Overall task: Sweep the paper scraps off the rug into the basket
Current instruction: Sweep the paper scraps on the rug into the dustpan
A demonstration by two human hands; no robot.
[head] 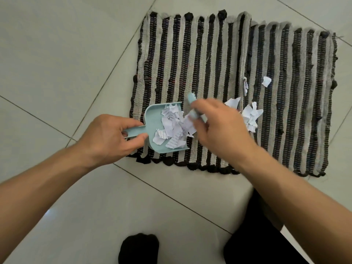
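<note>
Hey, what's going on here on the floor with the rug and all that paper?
A person is sweeping torn paper off a striped rug. The left hand holds a light blue dustpan by its handle, already holding a pile of paper scraps. The right hand grips a small matching brush, blurred mid-stroke. More scraps lie on the rug to the right. No basket is in view.

printed text on paper scraps in the pale blue dustpan, lines of small dark type, too small and blurred to read, no other labels or numbers
</note>
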